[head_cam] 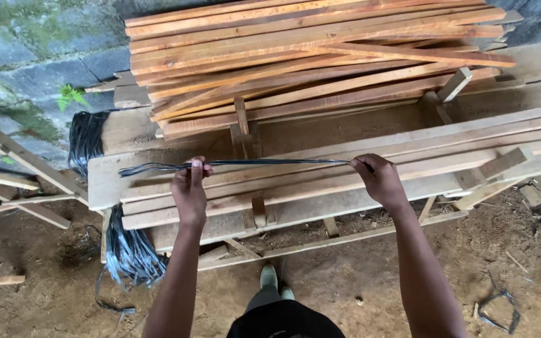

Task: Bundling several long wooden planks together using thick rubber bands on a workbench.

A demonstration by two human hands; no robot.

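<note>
Left hand (190, 188) and right hand (378, 180) each keep a pinching grip on a dark thin strip (270, 163), stretched level above the plank bench (320, 181). More dark strips (129, 250), perhaps plastic, hang bundled at its left end.

Both bare arms reach forward, roughly parallel, elbows low near the frame's bottom edge. Left hand (190, 181): fingers curled into a closed pinch, thumb on top, knuckles up, wrist straight. Right hand (378, 178): fingers bent inward, pinched shut at the tips, wrist flexed slightly down. Hands sit level with each other, well apart, fingertips pointing away from the body.
</note>
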